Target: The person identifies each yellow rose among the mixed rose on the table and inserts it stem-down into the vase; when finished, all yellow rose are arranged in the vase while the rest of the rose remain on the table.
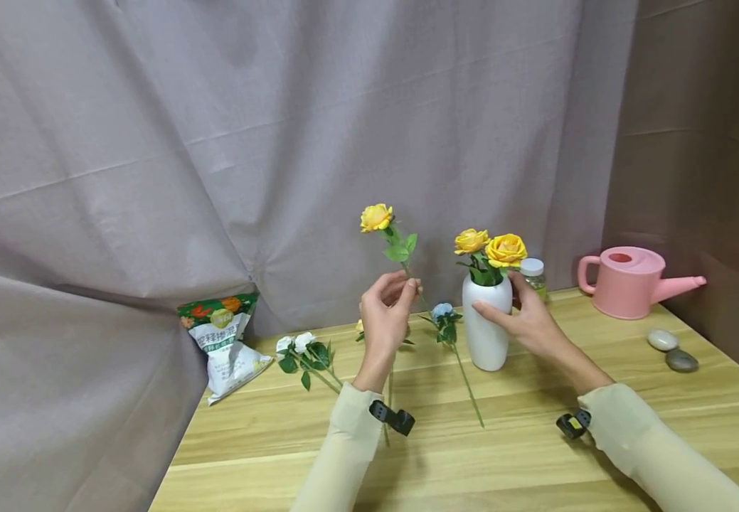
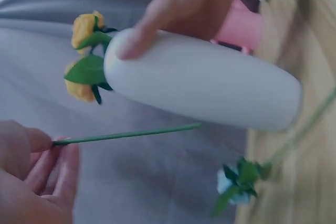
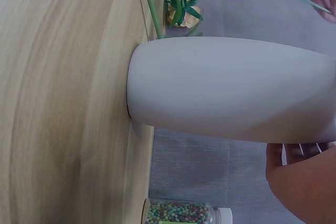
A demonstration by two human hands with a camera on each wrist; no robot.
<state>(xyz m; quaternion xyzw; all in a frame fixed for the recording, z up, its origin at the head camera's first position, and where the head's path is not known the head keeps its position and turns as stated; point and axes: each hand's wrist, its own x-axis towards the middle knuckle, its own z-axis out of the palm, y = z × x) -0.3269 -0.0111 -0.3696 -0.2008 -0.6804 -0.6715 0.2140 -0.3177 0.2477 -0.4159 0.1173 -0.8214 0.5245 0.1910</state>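
Note:
My left hand (image 1: 386, 313) pinches the green stem of a yellow rose (image 1: 377, 217), bloom up. In the left wrist view the lower stem (image 2: 131, 133) sticks out past my fingertips, beside the vase and apart from it. The white vase (image 1: 487, 327) stands upright on the table with two yellow roses (image 1: 506, 250) in its mouth. My right hand (image 1: 529, 316) holds the vase near its top, thumb across the front; its fingers are partly hidden behind. A blue flower (image 1: 444, 313) lies just left of the vase.
White roses (image 1: 304, 343) and a partly hidden yellow flower (image 1: 360, 327) lie on the wooden table (image 1: 471, 469). A fertiliser-like bag (image 1: 223, 348) leans at left. Behind the vase stands a jar of coloured beads (image 3: 178, 212). A pink watering can (image 1: 628, 284) and two stones (image 1: 681, 360) are at right.

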